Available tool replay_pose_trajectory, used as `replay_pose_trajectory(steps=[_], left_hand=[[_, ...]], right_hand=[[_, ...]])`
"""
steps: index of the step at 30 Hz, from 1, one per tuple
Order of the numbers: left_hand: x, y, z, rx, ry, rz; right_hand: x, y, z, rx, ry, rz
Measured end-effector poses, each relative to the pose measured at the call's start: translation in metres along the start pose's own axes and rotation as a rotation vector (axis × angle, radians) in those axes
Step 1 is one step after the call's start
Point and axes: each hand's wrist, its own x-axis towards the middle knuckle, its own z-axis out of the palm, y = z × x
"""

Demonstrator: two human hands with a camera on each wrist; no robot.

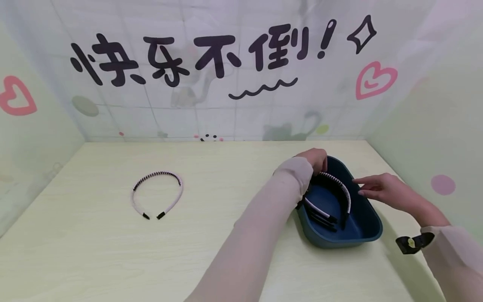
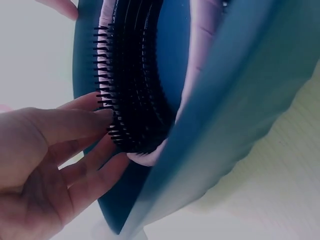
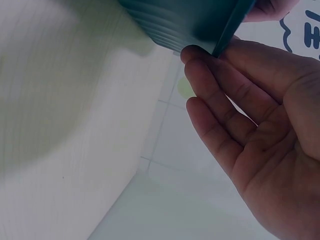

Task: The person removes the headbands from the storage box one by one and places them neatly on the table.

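My left hand (image 1: 315, 158) reaches into the dark blue bin (image 1: 371, 228), pinching a pale pink headband (image 1: 346, 195) with black comb teeth between thumb and fingers. In the left wrist view, that hand (image 2: 55, 150) has its thumb over the teeth and other fingers beneath the band. Other headbands (image 2: 197, 50) lie close together in the bin, their black tips (image 1: 326, 224) showing, their number unclear. My right hand (image 1: 388, 193) is at the bin's right rim, fingers extended; in the right wrist view its fingertips (image 3: 197, 55) touch the bin's outside near the edge.
Another pale pink headband (image 1: 182, 191) with black teeth and tips lies on the left of the pale wooden table (image 1: 113, 260). A printed curtain (image 1: 215, 113) stands behind, with side panels left and right. A black strap (image 1: 415, 243) sits at the right cuff.
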Motion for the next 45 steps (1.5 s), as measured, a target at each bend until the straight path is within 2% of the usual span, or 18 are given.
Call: replay_pose_trajectory(steps=[8, 17, 26, 35, 42, 45], left_hand=[[0.000, -0.006, 0.004, 0.003, 0.017, -0.013], [0.002, -0.009, 0.004, 0.016, 0.045, 0.023], [-0.006, -0.008, -0.002, -0.010, 0.057, 0.049], [-0.018, -0.007, -0.016, 0.008, 0.067, 0.115], [-0.025, -0.009, -0.027, -0.055, 0.071, 0.120], [-0.028, -0.008, -0.031, -0.083, 0.077, 0.144]], right_hand=[[0.000, 0.000, 0.001, -0.003, 0.006, -0.008], [0.000, 0.000, 0.002, 0.011, 0.026, -0.037], [0.000, 0.000, 0.002, -0.011, 0.015, -0.026], [0.002, -0.001, 0.002, -0.002, 0.010, -0.032], [0.002, -0.003, 0.001, -0.005, 0.017, -0.027], [-0.001, -0.003, 0.000, -0.013, 0.011, -0.012]])
